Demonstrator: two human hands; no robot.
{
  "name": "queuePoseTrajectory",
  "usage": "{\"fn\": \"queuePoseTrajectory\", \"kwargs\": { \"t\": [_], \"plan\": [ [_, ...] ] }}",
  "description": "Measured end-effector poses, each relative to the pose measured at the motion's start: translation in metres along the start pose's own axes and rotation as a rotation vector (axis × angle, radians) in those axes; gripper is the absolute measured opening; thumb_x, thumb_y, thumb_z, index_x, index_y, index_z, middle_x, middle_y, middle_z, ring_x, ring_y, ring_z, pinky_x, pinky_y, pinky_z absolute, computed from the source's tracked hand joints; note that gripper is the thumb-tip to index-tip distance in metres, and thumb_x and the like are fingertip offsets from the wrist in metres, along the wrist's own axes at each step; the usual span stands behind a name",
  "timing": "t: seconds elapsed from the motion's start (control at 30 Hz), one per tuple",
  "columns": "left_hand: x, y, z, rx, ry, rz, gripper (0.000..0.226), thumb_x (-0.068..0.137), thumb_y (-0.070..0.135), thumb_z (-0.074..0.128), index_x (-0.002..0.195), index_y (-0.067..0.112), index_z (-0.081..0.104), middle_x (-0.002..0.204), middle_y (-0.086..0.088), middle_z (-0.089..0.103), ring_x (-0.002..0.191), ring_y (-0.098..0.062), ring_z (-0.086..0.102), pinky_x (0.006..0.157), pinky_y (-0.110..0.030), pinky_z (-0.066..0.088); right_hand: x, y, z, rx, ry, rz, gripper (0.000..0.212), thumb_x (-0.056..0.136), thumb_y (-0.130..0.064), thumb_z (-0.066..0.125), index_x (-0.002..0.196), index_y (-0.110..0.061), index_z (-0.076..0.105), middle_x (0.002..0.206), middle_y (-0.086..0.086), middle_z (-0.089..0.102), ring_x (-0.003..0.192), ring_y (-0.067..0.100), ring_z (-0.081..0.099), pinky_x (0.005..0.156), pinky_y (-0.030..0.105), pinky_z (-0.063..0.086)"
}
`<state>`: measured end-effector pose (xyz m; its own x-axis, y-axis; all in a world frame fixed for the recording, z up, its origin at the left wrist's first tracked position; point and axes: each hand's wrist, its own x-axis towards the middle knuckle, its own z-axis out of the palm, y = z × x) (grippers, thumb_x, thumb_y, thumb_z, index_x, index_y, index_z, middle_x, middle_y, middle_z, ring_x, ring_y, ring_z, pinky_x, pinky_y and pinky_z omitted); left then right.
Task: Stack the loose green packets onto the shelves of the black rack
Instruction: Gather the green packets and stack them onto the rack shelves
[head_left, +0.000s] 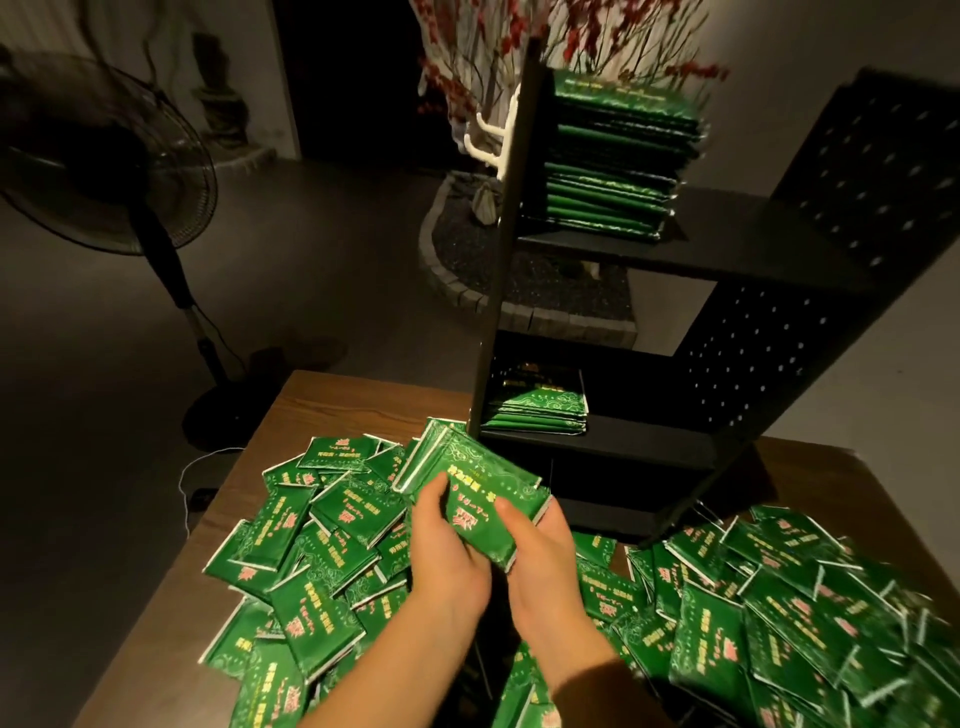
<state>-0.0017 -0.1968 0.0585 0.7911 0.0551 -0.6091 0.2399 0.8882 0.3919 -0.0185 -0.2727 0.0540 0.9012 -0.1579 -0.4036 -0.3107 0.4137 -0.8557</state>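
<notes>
Two hands: left hand (449, 551), right hand (540, 551). One black rack (727, 249), two shelves visible. Two packet stacks on it: far stack (618, 156) on the upper shelf, near stack (540, 405) on the lower. Loose green packets (311, 561) on one table (156, 649): dozens, uncountable. One fan (104, 156).

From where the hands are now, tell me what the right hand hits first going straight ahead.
Probably the black rack: its lower shelf edge lies just beyond the right hand, though depth is unclear.
</notes>
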Motion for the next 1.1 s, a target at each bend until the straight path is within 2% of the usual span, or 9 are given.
{"fn": "queuePoseTrajectory", "kwargs": {
  "t": [0.1, 0.2, 0.27, 0.4, 0.57, 0.7, 0.83, 1.0, 1.1],
  "plan": [
    [-0.012, 0.018, 0.023, -0.077, -0.079, 0.096, 0.029, 0.098, 0.037, 0.054, 0.108, 0.015, 0.068, 0.097, -0.008, 0.075, 0.084, -0.022, 0.072, 0.071, -0.033, 0.055, 0.001, -0.031, -0.003, -0.035, -0.019, -0.148, 0.028, 0.089, -0.002, 0.064, 0.115, -0.014, 0.062, 0.106, 0.005, 0.074, 0.101, 0.021, 0.07, 0.095, 0.047, 0.052],
    [-0.015, 0.04, 0.042, -0.129, -0.129, 0.213, 0.024, 0.097, 0.036, 0.057, 0.114, 0.021, 0.067, 0.113, -0.004, 0.072, 0.099, -0.023, 0.07, 0.069, -0.03, 0.058, -0.002, -0.06, -0.006, -0.092, -0.019, -0.247, 0.039, 0.084, -0.012, 0.071, 0.122, -0.017, 0.06, 0.115, 0.002, 0.071, 0.109, 0.02, 0.067, 0.1, 0.049, 0.049],
    [-0.018, 0.046, 0.056, -0.073, -0.175, 0.301, 0.02, 0.098, 0.03, 0.056, 0.111, 0.022, 0.068, 0.108, -0.002, 0.073, 0.096, -0.02, 0.071, 0.079, -0.036, 0.056, -0.006, -0.076, -0.003, -0.123, -0.03, -0.283, 0.053, 0.079, -0.022, 0.076, 0.128, -0.018, 0.057, 0.122, 0.0, 0.068, 0.115, 0.02, 0.063, 0.104, 0.051, 0.046],
    [-0.031, 0.039, 0.08, 0.105, -0.243, 0.415, 0.017, 0.094, 0.023, 0.058, 0.096, 0.02, 0.074, 0.099, -0.01, 0.07, 0.094, -0.027, 0.066, 0.089, -0.046, 0.05, -0.009, -0.097, -0.001, -0.098, -0.083, -0.347, 0.028, 0.09, -0.007, 0.064, 0.115, -0.019, 0.061, 0.106, 0.0, 0.073, 0.098, 0.013, 0.07, 0.086, 0.036, 0.055],
    [-0.043, 0.035, 0.103, 0.148, -0.246, 0.455, 0.019, 0.092, 0.016, 0.058, 0.087, 0.016, 0.077, 0.1, -0.015, 0.07, 0.092, -0.029, 0.066, 0.084, -0.047, 0.05, -0.017, -0.12, -0.001, -0.114, -0.086, -0.407, 0.025, 0.092, -0.009, 0.062, 0.11, -0.025, 0.06, 0.103, -0.002, 0.073, 0.092, 0.009, 0.071, 0.08, 0.032, 0.055],
    [-0.065, 0.036, 0.127, -0.035, -0.213, 0.263, 0.018, 0.095, 0.028, 0.057, 0.086, 0.019, 0.071, 0.083, -0.006, 0.072, 0.075, -0.022, 0.068, 0.07, -0.038, 0.051, -0.021, -0.138, -0.006, -0.094, -0.043, -0.511, 0.042, 0.092, -0.005, 0.062, 0.122, -0.033, 0.053, 0.11, 0.0, 0.065, 0.092, 0.008, 0.07, 0.072, 0.028, 0.058],
    [-0.084, 0.027, 0.14, -0.217, -0.203, 0.013, 0.051, 0.091, 0.057, 0.054, 0.113, 0.013, 0.068, 0.108, -0.018, 0.072, 0.097, -0.036, 0.067, 0.081, -0.048, 0.053, -0.029, -0.151, -0.004, -0.116, -0.066, -0.605, 0.06, 0.091, 0.0, 0.06, 0.133, -0.038, 0.041, 0.115, -0.004, 0.059, 0.091, -0.001, 0.067, 0.067, 0.021, 0.056],
    [-0.111, 0.018, 0.16, -0.267, -0.218, -0.078, 0.065, 0.088, 0.066, 0.05, 0.107, 0.007, 0.071, 0.099, -0.023, 0.073, 0.099, -0.041, 0.065, 0.092, -0.055, 0.049, -0.038, -0.165, -0.006, -0.193, -0.006, -0.769, 0.069, 0.089, 0.005, 0.061, 0.127, -0.048, 0.038, 0.107, -0.026, 0.061, 0.096, -0.004, 0.064, 0.07, 0.019, 0.056],
    [-0.116, 0.018, 0.171, -0.254, -0.22, -0.103, 0.067, 0.085, 0.069, 0.051, 0.108, 0.009, 0.071, 0.103, -0.023, 0.072, 0.102, -0.042, 0.064, 0.098, -0.059, 0.045, -0.045, -0.173, -0.008, -0.239, -0.019, -0.832, 0.069, 0.089, 0.006, 0.06, 0.129, -0.045, 0.038, 0.105, -0.023, 0.061, 0.094, -0.005, 0.064, 0.07, 0.014, 0.053]
  ]
}}
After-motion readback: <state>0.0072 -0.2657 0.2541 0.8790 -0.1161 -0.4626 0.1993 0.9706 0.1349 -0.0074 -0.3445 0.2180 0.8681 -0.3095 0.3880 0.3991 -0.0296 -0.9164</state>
